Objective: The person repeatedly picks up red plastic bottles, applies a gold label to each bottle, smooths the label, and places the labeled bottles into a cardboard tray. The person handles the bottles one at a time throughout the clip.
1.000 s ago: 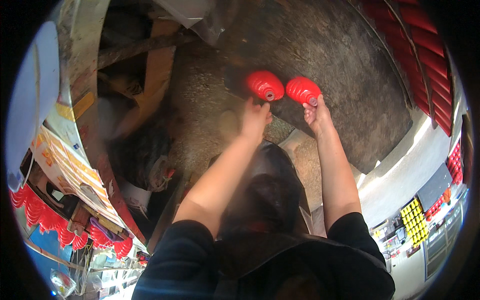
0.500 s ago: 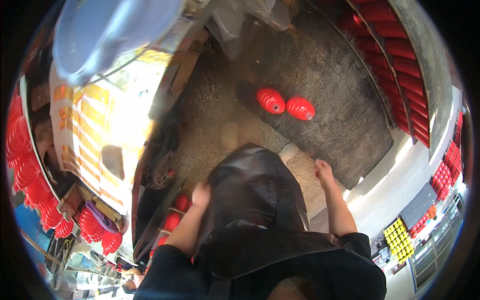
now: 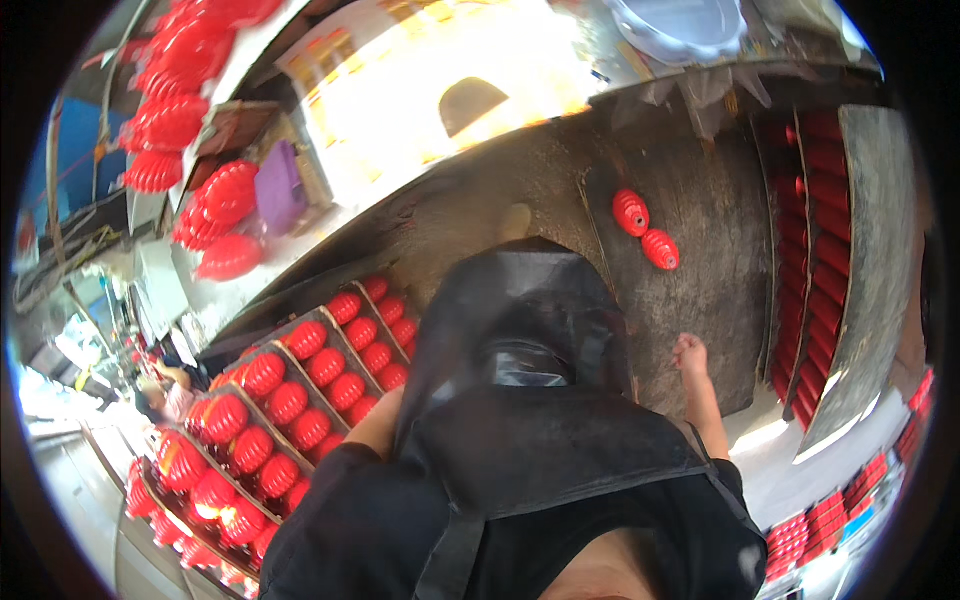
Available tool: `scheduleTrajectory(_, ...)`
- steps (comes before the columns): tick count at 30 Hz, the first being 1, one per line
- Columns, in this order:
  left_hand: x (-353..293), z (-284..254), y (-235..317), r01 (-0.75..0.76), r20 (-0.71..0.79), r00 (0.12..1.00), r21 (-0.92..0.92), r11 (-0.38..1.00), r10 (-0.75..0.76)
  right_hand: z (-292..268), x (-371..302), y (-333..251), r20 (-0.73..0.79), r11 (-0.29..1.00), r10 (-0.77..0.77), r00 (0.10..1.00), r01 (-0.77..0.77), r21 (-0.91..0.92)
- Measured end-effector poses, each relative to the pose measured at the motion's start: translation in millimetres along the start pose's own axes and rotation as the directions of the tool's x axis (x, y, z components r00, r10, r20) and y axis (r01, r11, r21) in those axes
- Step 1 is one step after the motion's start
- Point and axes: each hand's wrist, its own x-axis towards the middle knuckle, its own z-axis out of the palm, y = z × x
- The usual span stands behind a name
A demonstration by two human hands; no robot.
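My right hand (image 3: 688, 352) hangs over a dark board (image 3: 700, 310), its fingers loosely curled in with nothing seen in them. On that board, farther off, lie two glossy red ribbed ovals, shaped like small lanterns: one (image 3: 630, 212) and, close against it, the other (image 3: 660, 249). They are well apart from my hand. Of my left arm, only the forearm (image 3: 379, 422) shows beside my black apron (image 3: 540, 330); the hand itself is hidden. Nearest to that arm are racks (image 3: 335, 335) filled with several rows of similar red ovals.
A tall rack (image 3: 800, 270) of red pieces stands on the right. At the far left a sunlit counter (image 3: 410, 90) carries a purple object (image 3: 281, 188) near hanging red ovals (image 3: 228, 190). A pale blue basin (image 3: 680, 30) sits at the back. Another person (image 3: 176, 392) is at the left.
My view has turned left, bringing the filled racks into sight. My left hand has dropped out of view behind the apron. The two red ovals still lie on the board.
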Motion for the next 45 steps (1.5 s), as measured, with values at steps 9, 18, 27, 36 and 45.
scheduleTrajectory(9,-12.5,1.8,-89.5,0.12,-0.011,0.991,-0.356,0.927,-0.133,15.9,-35.7,-160.7,-0.032,0.954,-0.242,0.97,0.232,-0.191)
scheduleTrajectory(18,23.8,-3.8,-106.0,0.164,0.057,0.984,-0.661,0.732,-0.169,95.6,-98.4,-169.7,0.273,0.776,-0.223,0.936,0.34,-0.532)
scheduleTrajectory(27,64.1,-59.8,-51.3,0.073,0.036,0.997,-0.77,0.634,-0.072,181.2,-119.5,-212.6,0.36,0.716,-0.258,0.897,0.427,-0.552)
scheduleTrajectory(36,61.8,-120.3,17.3,-0.05,-0.105,0.989,-0.906,0.42,-0.108,250.2,-54.3,-304.5,0.352,0.871,-0.2,0.914,0.331,-0.363)
scheduleTrajectory(45,63.4,-211.3,62.2,-0.092,-0.269,0.939,-0.798,0.595,-0.216,349.1,-13.8,-352.0,0.563,-0.211,-0.552,0.615,0.55,-0.808)
